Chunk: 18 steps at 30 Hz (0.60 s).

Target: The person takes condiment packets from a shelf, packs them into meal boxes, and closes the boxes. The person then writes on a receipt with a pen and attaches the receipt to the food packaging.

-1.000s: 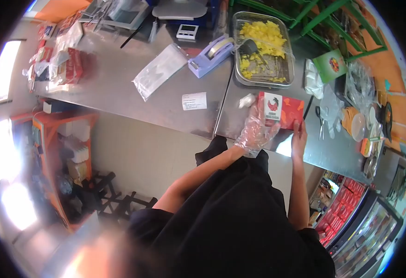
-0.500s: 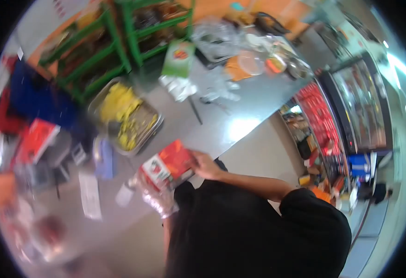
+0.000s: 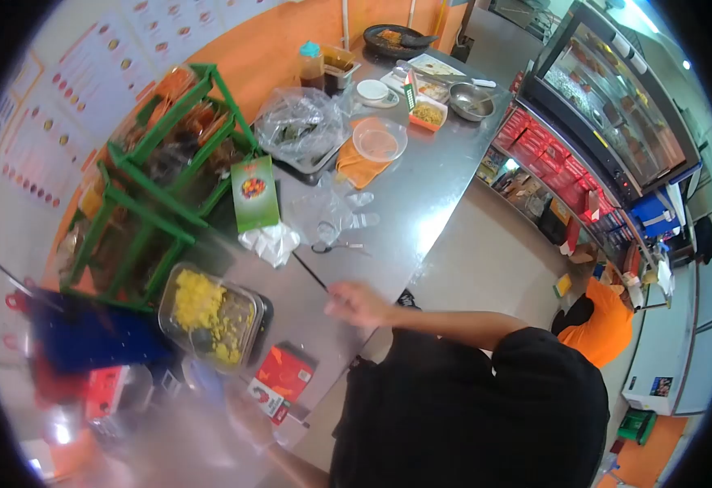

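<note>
At near left, my blurred left hand [image 3: 250, 421] is by one red box [image 3: 289, 374] on the table [image 3: 413, 203]; I cannot tell its fingers' pose. Rightward, my right hand [image 3: 358, 304] looks loosely bunched; whether it pinches anything, I cannot tell. Farther lie one tray [image 3: 247, 306], one scissors [image 3: 333, 247], one green card [image 3: 255, 199], one bowl [image 3: 471, 102].

Free gap between red box [image 3: 288, 370] and stick [image 3: 310, 270]

Right hand [image 3: 360, 303]: blurred, your fingers loosely bent
Right forearm [image 3: 453, 327]: stretched out bare behind those fingers
Left hand [image 3: 249, 416]: well apart from your right fingers, too blurred to read
Left forearm [image 3: 295, 466]: slanting back behind your left fingers
</note>
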Tool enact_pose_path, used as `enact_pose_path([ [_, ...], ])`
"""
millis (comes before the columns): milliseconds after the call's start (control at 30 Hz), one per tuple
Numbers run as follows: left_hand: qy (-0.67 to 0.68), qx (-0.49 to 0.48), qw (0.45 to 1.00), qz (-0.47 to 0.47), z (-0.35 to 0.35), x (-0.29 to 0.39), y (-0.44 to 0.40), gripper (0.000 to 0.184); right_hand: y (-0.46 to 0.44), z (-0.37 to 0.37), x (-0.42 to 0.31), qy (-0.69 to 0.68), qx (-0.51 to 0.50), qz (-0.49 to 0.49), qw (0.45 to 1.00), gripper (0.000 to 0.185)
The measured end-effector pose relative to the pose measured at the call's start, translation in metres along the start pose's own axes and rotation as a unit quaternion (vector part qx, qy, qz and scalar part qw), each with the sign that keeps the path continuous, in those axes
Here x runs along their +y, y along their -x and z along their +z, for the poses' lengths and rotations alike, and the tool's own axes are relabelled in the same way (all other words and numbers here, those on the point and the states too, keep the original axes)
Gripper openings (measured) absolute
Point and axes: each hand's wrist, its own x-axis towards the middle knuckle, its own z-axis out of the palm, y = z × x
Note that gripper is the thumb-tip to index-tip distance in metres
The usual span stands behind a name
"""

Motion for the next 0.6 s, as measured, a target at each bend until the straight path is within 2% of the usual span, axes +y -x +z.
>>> enact_pose_path([
  [33, -0.034, 0.009, 0.999, -0.024, -0.002, 0.013, 0.002, 0.053, -0.015, -0.045, 0.025, -0.057, 0.047, 0.130, 0.989, 0.038],
  [67, -0.067, 0.018, 0.996, -0.049, -0.003, 0.024, 0.004, 0.053, -0.030, -0.095, 0.062, -0.024, 0.126, 0.107, 0.986, 0.028],
  [100, -0.089, 0.036, 0.993, -0.067, -0.004, 0.049, 0.003, 0.051, -0.040, -0.132, 0.131, -0.007, 0.259, 0.130, 0.957, 0.025],
  [133, -0.089, 0.067, 0.992, -0.050, 0.000, 0.072, -0.002, 0.051, -0.054, -0.184, 0.181, 0.000, 0.346, 0.097, 0.933, 0.029],
  [167, -0.075, 0.098, 0.992, -0.018, 0.014, 0.100, -0.011, 0.051, -0.063, -0.239, 0.208, 0.056, 0.364, 0.179, 0.913, 0.043],
  [200, -0.050, 0.109, 0.993, 0.019, 0.035, 0.130, -0.021, 0.052, -0.071, -0.285, 0.238, 0.086, 0.383, 0.164, 0.905, 0.052],
  [233, -0.024, 0.111, 0.992, 0.051, 0.060, 0.160, -0.032, 0.053, -0.076, -0.319, 0.268, 0.115, 0.400, 0.151, 0.897, 0.062],
  [333, 0.068, 0.031, 0.990, 0.117, 0.179, 0.254, -0.075, 0.056, -0.105, -0.379, 0.365, 0.024, 0.346, 0.186, 0.919, 0.072],
  [433, 0.135, -0.085, 0.977, 0.144, 0.325, 0.355, -0.139, 0.061, -0.151, -0.418, 0.370, -0.062, 0.326, 0.176, 0.927, 0.074],
  [467, 0.151, -0.113, 0.970, 0.154, 0.372, 0.396, -0.164, 0.063, -0.165, -0.421, 0.399, -0.061, 0.328, 0.155, 0.930, 0.065],
  [533, 0.169, -0.109, 0.963, 0.177, 0.450, 0.486, -0.214, 0.067, -0.182, -0.436, 0.364, -0.098, 0.312, 0.160, 0.931, 0.060],
  [567, 0.171, -0.075, 0.964, 0.192, 0.480, 0.533, -0.237, 0.069, -0.192, -0.442, 0.349, -0.115, 0.305, 0.160, 0.932, 0.057],
  [600, 0.169, -0.019, 0.961, 0.219, 0.506, 0.582, -0.255, 0.078, -0.197, -0.435, 0.367, -0.102, 0.334, 0.108, 0.931, 0.047],
])
